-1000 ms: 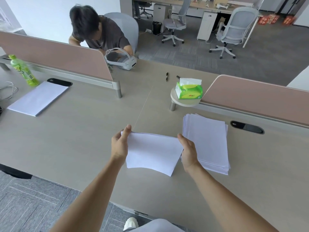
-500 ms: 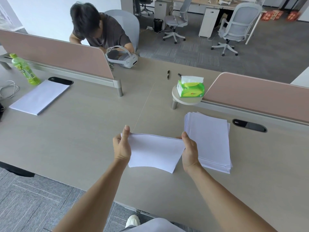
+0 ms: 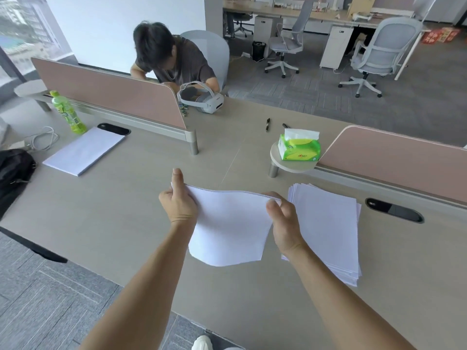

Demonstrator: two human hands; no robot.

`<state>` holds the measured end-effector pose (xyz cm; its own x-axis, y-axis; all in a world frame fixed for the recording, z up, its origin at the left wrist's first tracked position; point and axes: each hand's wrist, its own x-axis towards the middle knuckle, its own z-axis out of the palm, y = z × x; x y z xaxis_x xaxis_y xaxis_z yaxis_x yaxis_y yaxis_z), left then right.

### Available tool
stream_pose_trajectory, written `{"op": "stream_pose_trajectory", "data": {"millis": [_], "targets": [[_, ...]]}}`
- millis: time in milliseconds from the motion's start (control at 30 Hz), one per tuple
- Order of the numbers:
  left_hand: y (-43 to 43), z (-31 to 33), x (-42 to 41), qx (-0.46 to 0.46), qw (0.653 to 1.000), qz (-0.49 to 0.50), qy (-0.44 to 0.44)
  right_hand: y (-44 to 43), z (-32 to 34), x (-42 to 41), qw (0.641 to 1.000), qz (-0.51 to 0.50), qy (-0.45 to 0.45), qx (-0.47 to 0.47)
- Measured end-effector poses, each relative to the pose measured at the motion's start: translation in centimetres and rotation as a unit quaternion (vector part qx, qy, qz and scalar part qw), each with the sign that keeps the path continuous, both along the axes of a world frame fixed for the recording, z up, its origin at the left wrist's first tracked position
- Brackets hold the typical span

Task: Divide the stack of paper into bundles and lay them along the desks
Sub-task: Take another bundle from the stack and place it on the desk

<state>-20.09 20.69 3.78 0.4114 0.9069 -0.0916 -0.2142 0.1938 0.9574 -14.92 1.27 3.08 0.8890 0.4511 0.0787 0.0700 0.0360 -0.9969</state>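
Note:
A thin bundle of white paper [image 3: 228,227] hangs above the desk [image 3: 113,218], its near edge drooping. My left hand [image 3: 178,204] pinches its far left corner, thumb up. At the far right corner my right hand [image 3: 284,221] pinches the sheets between thumb and fingers. The main stack of paper [image 3: 328,228] lies on the desk just right of my right hand, its sheets fanned at the edges. Another white bundle [image 3: 84,151] lies flat at the far left of the desk.
Two pink dividers [image 3: 108,92] [image 3: 394,160] run along the desk's back. A green tissue pack [image 3: 299,147] sits on a small round shelf. A green bottle [image 3: 67,112], a cable, a black bag [image 3: 14,170], a white headset [image 3: 202,98] and two pens are here. A person sits opposite.
Both hands have lifted the thin bundle a little and carried it slightly left, away from the main stack. The view has tipped up.

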Motion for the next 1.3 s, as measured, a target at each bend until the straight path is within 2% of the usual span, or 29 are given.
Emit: {"op": "stream_pose_trajectory", "data": {"millis": [133,267,500,633,733,900,1067,1300], "targets": [[1.4,3.0,-0.3,0.002,1.000,0.027,-0.011,0.4,0.8,1.6,0.994,0.100,0.009,-0.031],[2.9,4.6,-1.0,0.029,0.998,0.051,-0.008,3.4,0.6,1.8,0.991,0.118,0.030,-0.048],[9.6,5.0,-1.9,0.049,0.991,0.126,0.010,11.0,0.7,0.3,0.995,0.084,-0.026,-0.045],[15.4,3.2,-1.3,0.044,0.989,0.134,-0.045,17.0,0.1,0.4,0.998,0.056,0.003,-0.025],[20.0,1.5,0.1,0.038,0.987,0.154,-0.020,21.7,-1.0,0.6,0.999,0.045,0.012,-0.016],[27.8,-2.8,2.7,0.016,0.991,0.133,-0.025,28.8,-4.2,1.6,0.999,-0.008,0.032,-0.041],[32.8,-7.9,4.1,-0.011,0.995,0.096,0.030,32.8,-8.0,2.7,0.991,0.041,0.043,-0.119],[35.4,-9.6,5.0,0.031,0.995,0.016,0.088,34.2,-8.3,4.5,0.990,0.050,0.027,-0.126]]}}
